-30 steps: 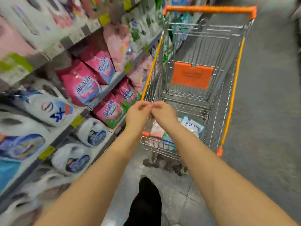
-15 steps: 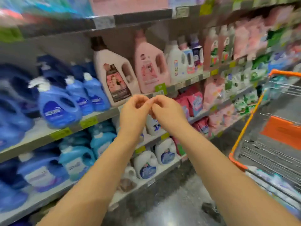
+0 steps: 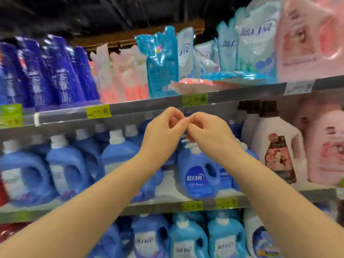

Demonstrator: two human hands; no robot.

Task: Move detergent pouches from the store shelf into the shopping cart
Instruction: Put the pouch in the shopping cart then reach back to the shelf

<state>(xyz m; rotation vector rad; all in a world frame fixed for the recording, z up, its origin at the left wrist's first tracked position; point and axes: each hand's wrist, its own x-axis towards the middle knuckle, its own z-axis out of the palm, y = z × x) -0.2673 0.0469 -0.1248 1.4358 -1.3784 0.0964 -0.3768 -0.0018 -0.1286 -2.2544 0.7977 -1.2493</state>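
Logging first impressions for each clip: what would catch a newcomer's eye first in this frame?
The left hand and right hand meet fingertip to fingertip at the centre of the view, with nothing visible between them. Just above them, a bright teal pouch stands upright on the top shelf, beside pink pouches. Blue detergent jugs crowd the shelf below, behind the hands.

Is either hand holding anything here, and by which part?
Nothing visible. The left hand and right hand have curled fingers meeting tip to tip, with nothing seen between them.
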